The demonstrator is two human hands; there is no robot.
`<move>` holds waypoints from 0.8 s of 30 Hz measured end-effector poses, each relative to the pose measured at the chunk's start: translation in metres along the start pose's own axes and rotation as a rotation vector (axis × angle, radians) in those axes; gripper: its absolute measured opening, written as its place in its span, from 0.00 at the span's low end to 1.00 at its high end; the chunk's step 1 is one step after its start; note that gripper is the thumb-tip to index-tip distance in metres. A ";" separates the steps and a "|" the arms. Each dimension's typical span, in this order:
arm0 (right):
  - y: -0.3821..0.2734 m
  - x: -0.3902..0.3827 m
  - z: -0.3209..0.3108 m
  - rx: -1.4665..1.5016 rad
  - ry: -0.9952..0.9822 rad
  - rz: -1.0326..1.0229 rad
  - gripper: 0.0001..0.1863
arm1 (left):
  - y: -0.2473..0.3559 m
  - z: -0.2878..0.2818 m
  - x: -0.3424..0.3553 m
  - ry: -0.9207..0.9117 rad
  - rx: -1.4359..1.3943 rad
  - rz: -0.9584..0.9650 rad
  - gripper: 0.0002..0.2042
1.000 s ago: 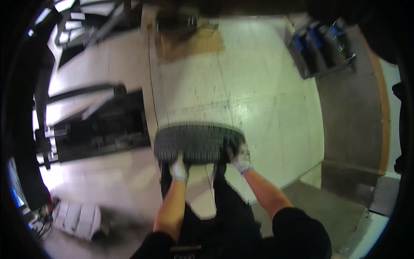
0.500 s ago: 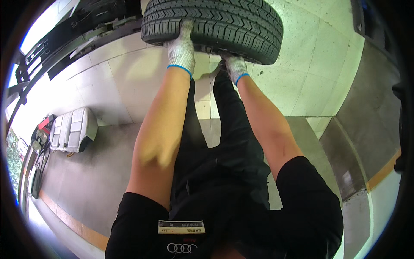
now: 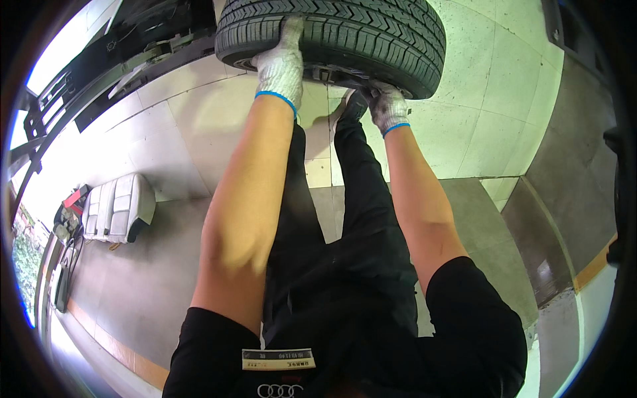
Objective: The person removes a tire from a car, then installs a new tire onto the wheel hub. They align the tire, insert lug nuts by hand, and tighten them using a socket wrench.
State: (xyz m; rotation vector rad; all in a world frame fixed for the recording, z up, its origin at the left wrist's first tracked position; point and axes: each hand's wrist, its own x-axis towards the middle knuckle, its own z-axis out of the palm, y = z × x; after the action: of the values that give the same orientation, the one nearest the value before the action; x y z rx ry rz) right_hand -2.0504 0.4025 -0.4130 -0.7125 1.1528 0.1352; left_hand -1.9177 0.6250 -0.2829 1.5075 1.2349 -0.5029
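Far left, a grey car seat! Now the gloved left hand clamps the tyre, thumb on tread, fingers hidden. Held out ahead, it's cut off on top. The right hand meets its underside, fingers obscured, grip impossible to tell.

Both gloved hands forward, arms extended.

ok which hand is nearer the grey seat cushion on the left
Left: the left hand is to the right of the grey seat cushion, the right hand farther right.
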 end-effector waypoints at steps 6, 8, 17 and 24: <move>-0.005 0.038 -0.004 -1.860 -0.198 -0.665 0.17 | -0.072 -0.031 0.018 -0.176 -0.460 0.252 0.30; -0.009 0.045 -0.003 -1.599 -0.149 -0.460 0.16 | -0.097 -0.044 0.066 -0.191 -0.313 0.217 0.28; -0.028 0.043 0.008 -1.702 -0.262 -0.912 0.17 | -0.074 -0.024 0.159 -0.224 1.087 1.081 0.08; -0.060 -0.079 0.023 0.055 -0.315 -0.282 0.25 | -0.120 -0.077 0.053 -0.309 0.157 0.874 0.09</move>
State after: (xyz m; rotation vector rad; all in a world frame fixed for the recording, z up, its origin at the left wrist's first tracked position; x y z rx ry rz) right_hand -2.0389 0.3896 -0.3127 -0.7675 0.7448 -0.0223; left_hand -2.0255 0.7037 -0.3553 1.8385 0.2329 -0.2240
